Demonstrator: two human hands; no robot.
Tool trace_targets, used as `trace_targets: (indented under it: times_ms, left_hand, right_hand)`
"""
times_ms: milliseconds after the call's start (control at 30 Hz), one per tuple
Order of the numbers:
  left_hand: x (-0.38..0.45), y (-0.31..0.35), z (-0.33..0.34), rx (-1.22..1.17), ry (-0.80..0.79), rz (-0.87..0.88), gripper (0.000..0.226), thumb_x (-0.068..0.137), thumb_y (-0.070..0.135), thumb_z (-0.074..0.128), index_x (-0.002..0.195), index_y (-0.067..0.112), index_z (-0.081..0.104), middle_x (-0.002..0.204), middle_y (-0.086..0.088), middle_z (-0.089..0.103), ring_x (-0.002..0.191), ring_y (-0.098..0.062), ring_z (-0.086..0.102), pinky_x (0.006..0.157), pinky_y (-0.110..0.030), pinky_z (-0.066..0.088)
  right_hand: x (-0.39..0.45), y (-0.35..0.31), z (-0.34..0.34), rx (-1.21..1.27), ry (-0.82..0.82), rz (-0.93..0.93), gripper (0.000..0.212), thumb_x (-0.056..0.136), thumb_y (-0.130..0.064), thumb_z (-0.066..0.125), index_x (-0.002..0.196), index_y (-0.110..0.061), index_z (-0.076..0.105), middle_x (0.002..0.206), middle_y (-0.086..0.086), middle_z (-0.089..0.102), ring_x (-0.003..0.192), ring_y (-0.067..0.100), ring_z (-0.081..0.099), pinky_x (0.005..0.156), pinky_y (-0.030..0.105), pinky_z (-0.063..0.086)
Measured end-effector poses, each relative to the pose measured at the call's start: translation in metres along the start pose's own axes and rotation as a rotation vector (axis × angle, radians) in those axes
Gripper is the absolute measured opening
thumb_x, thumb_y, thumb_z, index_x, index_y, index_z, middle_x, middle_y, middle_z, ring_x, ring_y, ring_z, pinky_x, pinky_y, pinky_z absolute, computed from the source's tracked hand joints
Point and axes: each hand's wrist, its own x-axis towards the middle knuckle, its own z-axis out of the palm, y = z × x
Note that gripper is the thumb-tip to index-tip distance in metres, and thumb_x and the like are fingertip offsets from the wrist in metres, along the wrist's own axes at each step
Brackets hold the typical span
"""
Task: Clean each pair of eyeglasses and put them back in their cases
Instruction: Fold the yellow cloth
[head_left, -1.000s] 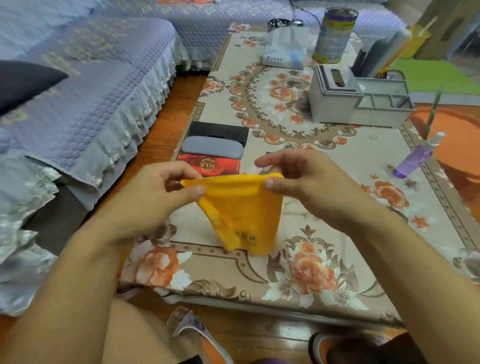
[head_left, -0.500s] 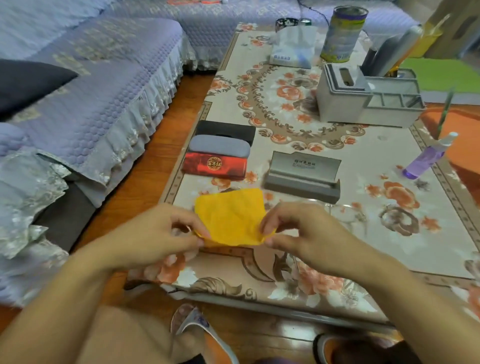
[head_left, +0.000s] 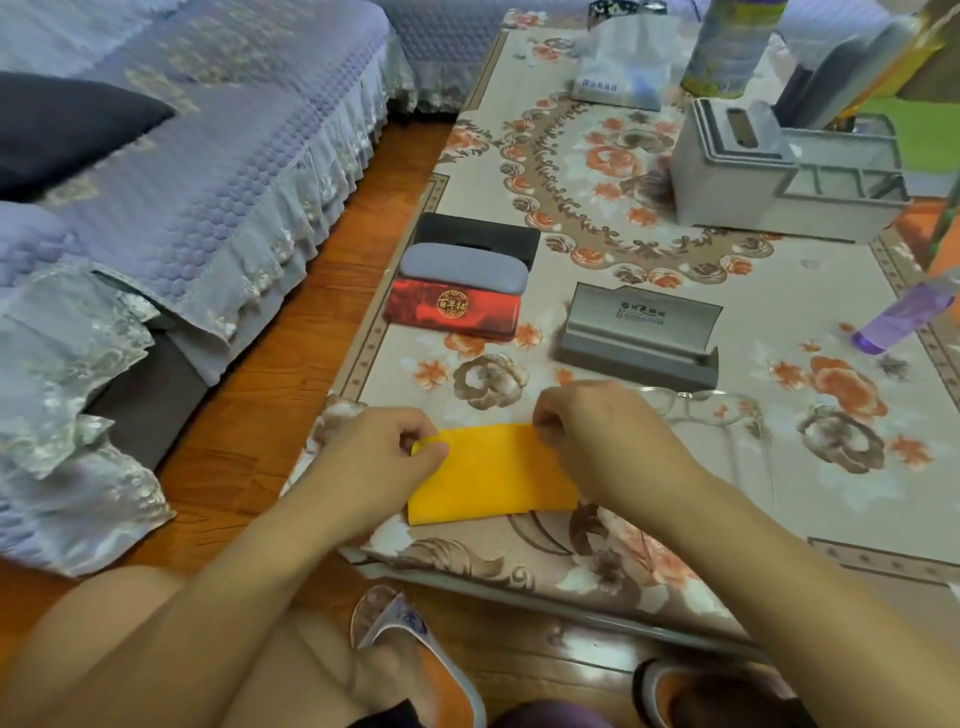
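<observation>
A folded yellow cleaning cloth (head_left: 493, 473) lies flat at the near edge of the floral-covered table (head_left: 779, 499). The left hand (head_left: 374, 457) pinches its upper left corner; the right hand (head_left: 597, 431) pinches its upper right corner. Clear-framed eyeglasses (head_left: 701, 405) lie beside the right hand, before an open grey case (head_left: 639, 332).

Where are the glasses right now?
The glasses lie on the table, just right of the right hand, in front of the open grey case.
</observation>
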Motion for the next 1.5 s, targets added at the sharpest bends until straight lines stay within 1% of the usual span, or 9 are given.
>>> trace_targets:
  times_ms: [167, 367, 567, 733, 867, 1033, 1100, 1233, 1500]
  left_hand:
    - [0.02, -0.001, 0.008, 0.185, 0.054, -0.002, 0.012, 0.095, 0.03, 0.067, 0.085, 0.025, 0.066, 0.067, 0.008, 0.055, 0.063, -0.01, 0.052, 0.055, -0.03, 0.035]
    - [0.026, -0.008, 0.011, 0.27, -0.016, -0.032, 0.019, 0.094, 0.03, 0.062, 0.079, 0.022, 0.056, 0.073, 0.007, 0.051, 0.069, -0.01, 0.046, 0.06, -0.034, 0.034]
    - [0.028, -0.01, 0.006, 0.208, -0.009, -0.09, 0.032, 0.1, 0.036, 0.054, 0.074, 0.017, 0.055, 0.071, -0.002, 0.059, 0.069, -0.021, 0.056, 0.071, -0.042, 0.055]
    - [0.028, -0.005, 0.005, 0.329, -0.012, -0.117, 0.026, 0.097, 0.04, 0.056, 0.081, 0.021, 0.049, 0.077, 0.001, 0.055, 0.07, -0.02, 0.052, 0.067, -0.042, 0.05]
    - [0.015, 0.003, 0.005, 0.293, 0.208, 0.122, 0.024, 0.096, 0.045, 0.06, 0.104, 0.028, 0.045, 0.105, 0.008, 0.046, 0.092, -0.017, 0.05, 0.075, -0.039, 0.044]
    - [-0.003, -0.011, 0.011, 0.37, -0.206, 0.473, 0.033, 0.088, 0.061, 0.063, 0.108, 0.036, 0.055, 0.105, 0.019, 0.047, 0.101, -0.003, 0.045, 0.085, -0.029, 0.043]
    - [-0.003, -0.018, 0.019, 0.525, -0.195, 0.535, 0.035, 0.089, 0.061, 0.062, 0.111, 0.035, 0.056, 0.109, 0.017, 0.047, 0.104, -0.007, 0.044, 0.084, -0.029, 0.041]
    - [-0.005, -0.018, 0.022, 0.649, -0.04, 0.711, 0.005, 0.096, 0.033, 0.058, 0.096, 0.03, 0.061, 0.093, 0.011, 0.057, 0.087, -0.016, 0.054, 0.075, -0.034, 0.044]
    - [-0.015, -0.02, 0.03, 0.666, -0.03, 0.626, 0.013, 0.086, 0.024, 0.061, 0.099, 0.027, 0.06, 0.087, 0.008, 0.057, 0.082, -0.018, 0.053, 0.073, -0.036, 0.044]
  right_hand:
    - [0.011, -0.003, 0.012, -0.216, -0.046, 0.004, 0.021, 0.087, -0.005, 0.053, 0.102, -0.019, 0.06, 0.097, 0.006, 0.064, 0.082, 0.032, 0.061, 0.064, 0.035, 0.037]
    - [0.017, 0.002, 0.016, -0.17, -0.052, 0.048, 0.019, 0.091, -0.009, 0.053, 0.105, -0.019, 0.061, 0.098, 0.007, 0.066, 0.085, 0.033, 0.063, 0.068, 0.039, 0.05]
    - [0.02, 0.0, 0.009, -0.204, -0.136, 0.059, 0.027, 0.083, 0.003, 0.054, 0.103, -0.015, 0.059, 0.097, 0.01, 0.063, 0.085, 0.034, 0.06, 0.064, 0.036, 0.039]
    - [0.024, -0.002, 0.014, -0.207, -0.096, 0.061, 0.017, 0.091, -0.006, 0.054, 0.106, -0.012, 0.059, 0.097, 0.01, 0.06, 0.086, 0.035, 0.061, 0.063, 0.037, 0.042]
    - [0.012, -0.005, 0.017, -0.172, 0.135, -0.043, 0.022, 0.085, -0.007, 0.067, 0.106, -0.012, 0.062, 0.102, 0.007, 0.054, 0.088, 0.029, 0.055, 0.065, 0.043, 0.051]
    - [-0.029, -0.001, 0.022, -0.143, -0.07, -0.327, 0.026, 0.088, -0.044, 0.058, 0.097, -0.02, 0.06, 0.095, 0.0, 0.056, 0.089, 0.022, 0.053, 0.069, 0.037, 0.049]
    - [-0.034, 0.004, 0.025, -0.246, -0.06, -0.365, 0.029, 0.085, -0.048, 0.051, 0.088, -0.019, 0.056, 0.09, -0.001, 0.055, 0.082, 0.02, 0.051, 0.061, 0.033, 0.042]
    - [-0.035, 0.004, 0.022, -0.276, -0.009, -0.408, 0.023, 0.086, -0.042, 0.055, 0.082, -0.019, 0.057, 0.083, -0.001, 0.055, 0.075, 0.02, 0.053, 0.056, 0.032, 0.041]
    - [-0.042, 0.006, 0.017, -0.36, -0.041, -0.48, 0.009, 0.078, -0.007, 0.058, 0.079, -0.016, 0.057, 0.081, 0.003, 0.056, 0.071, 0.022, 0.053, 0.053, 0.031, 0.036]
